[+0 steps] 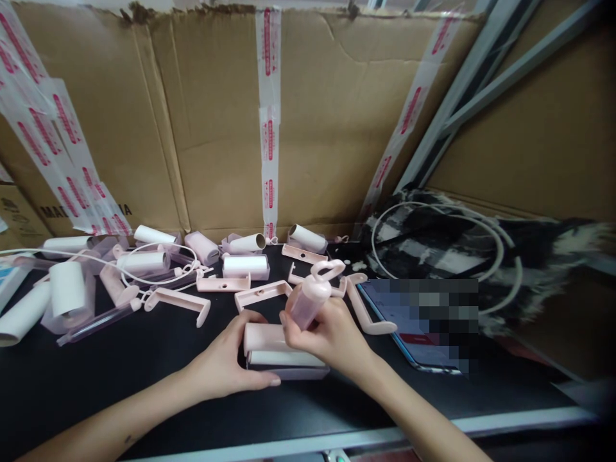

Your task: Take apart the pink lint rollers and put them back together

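Observation:
My left hand (222, 360) is closed around the left end of a pink lint roller case (301, 372), which lies on the black table with a white paper roll (279, 358) inside. Its translucent lower shell shows below the roll. Above the case, my right hand (339, 340) grips a translucent pink lint roller handle (308, 305), tilted, with a looped ring at its top. That hand covers part of the case's right half. Just beyond my hands are bent pink roller brackets (269, 292).
Several white paper rolls (244, 265) and translucent cases lie scattered at the back and left. A phone (409, 340) rests at right, near black-and-white cloth (433, 237) and a coiled white cable (500, 250). A taped cardboard box (216, 128) stands behind. A pale edge (385, 434) runs along the table's front.

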A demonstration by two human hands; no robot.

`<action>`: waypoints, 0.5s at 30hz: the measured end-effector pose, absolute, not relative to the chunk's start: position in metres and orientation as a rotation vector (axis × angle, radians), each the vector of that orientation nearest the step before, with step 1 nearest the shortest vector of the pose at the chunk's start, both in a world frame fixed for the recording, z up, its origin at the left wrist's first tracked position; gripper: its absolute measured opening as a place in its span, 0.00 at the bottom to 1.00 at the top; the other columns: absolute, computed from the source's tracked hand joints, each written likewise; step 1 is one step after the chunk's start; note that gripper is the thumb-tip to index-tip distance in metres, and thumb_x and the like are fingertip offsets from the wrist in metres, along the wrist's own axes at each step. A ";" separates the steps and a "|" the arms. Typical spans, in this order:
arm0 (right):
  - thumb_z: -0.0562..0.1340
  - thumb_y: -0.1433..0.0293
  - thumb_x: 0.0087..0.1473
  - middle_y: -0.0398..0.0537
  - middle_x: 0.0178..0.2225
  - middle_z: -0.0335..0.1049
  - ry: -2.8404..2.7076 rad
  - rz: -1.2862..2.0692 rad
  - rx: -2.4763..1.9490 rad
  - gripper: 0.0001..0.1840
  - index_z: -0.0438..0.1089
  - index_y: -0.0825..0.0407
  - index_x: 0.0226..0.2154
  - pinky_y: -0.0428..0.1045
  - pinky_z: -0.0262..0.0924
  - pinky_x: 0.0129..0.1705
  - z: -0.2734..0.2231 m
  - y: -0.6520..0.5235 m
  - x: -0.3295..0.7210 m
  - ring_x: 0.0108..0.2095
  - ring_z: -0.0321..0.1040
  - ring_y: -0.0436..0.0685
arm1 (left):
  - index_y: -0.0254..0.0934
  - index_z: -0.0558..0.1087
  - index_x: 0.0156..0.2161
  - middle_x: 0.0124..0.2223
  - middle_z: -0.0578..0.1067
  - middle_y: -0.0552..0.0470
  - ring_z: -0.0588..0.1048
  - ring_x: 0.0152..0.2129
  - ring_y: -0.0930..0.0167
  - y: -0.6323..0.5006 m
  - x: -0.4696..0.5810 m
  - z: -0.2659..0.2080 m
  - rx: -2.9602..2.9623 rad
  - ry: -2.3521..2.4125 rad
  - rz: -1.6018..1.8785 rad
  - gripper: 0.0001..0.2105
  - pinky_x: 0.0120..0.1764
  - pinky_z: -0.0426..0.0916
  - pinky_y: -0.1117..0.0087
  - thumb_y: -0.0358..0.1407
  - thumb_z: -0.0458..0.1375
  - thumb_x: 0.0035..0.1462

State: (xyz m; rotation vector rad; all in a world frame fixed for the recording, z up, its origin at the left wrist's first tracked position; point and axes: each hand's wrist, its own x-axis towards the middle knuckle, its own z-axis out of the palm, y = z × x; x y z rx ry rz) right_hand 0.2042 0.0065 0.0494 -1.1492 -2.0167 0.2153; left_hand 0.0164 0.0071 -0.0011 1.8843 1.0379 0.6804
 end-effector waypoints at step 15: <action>0.58 0.68 0.46 0.44 0.17 0.67 -2.109 0.187 -1.141 0.08 0.65 0.54 0.21 0.45 0.58 0.25 0.043 0.004 0.202 0.19 0.63 0.50 | 0.40 0.63 0.46 0.45 0.69 0.50 0.68 0.43 0.63 0.010 0.015 -0.003 1.893 0.981 0.669 0.27 0.47 0.62 0.61 0.38 0.66 0.39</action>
